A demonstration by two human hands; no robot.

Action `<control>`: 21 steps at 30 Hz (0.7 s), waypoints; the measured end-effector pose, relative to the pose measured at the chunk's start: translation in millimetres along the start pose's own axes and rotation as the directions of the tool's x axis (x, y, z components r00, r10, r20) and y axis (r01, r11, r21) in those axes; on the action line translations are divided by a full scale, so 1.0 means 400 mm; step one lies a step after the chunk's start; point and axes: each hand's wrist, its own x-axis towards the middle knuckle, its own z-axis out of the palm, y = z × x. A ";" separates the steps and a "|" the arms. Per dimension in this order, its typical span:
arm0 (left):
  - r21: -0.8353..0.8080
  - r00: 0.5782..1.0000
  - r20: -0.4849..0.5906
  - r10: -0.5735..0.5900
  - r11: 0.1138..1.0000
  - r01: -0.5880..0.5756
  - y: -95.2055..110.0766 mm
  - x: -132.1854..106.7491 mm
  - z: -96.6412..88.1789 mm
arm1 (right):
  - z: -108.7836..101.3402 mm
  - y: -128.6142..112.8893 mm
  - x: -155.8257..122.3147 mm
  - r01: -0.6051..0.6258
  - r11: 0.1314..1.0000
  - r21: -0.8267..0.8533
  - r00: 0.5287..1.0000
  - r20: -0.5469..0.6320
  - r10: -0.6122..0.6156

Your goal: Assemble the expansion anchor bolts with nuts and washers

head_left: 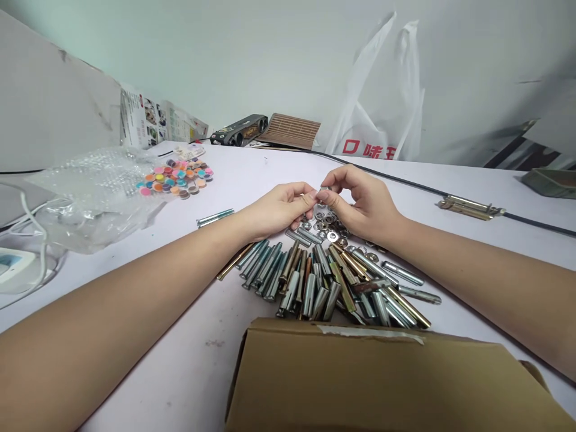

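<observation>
Closest to the camera, a brown cardboard box with a strip of pale tape (387,384) stands on the white table (180,372). Beyond it, over the pile, the right hand (360,204) seems to pinch a small silvery metal piece (325,189) between thumb and forefinger. The left hand's (281,210) fingers are curled in and meet the right's; whether they grip the piece too, I cannot tell. This looks like close two-handed handling of one small part; the next move calls for a firm fingertip hold and fine alignment. Just below lie loose silver and brass-toned metal washers and nuts (332,236), then silver and gold-coloured metal tubes and bolts (309,294). Farther left sit multicoloured round discs (180,177) beside clear crumpled bubble wrap (99,192).
</observation>
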 end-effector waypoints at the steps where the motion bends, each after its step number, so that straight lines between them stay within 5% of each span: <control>1: 0.005 1.000 0.013 0.004 1.000 -0.004 -0.001 -0.001 -0.001 | 0.000 0.001 -0.001 0.006 1.000 -0.015 1.000 0.005 -0.006; 9: 0.045 1.000 0.014 0.020 0.999 -0.020 -0.009 0.001 -0.003 | 0.001 0.010 0.000 0.017 0.994 -0.105 1.000 0.017 -0.015; 21: -0.014 1.000 -0.009 -0.011 1.000 0.011 0.001 -0.002 0.006 | -0.004 0.012 0.006 -0.108 0.994 -0.012 0.992 0.060 0.108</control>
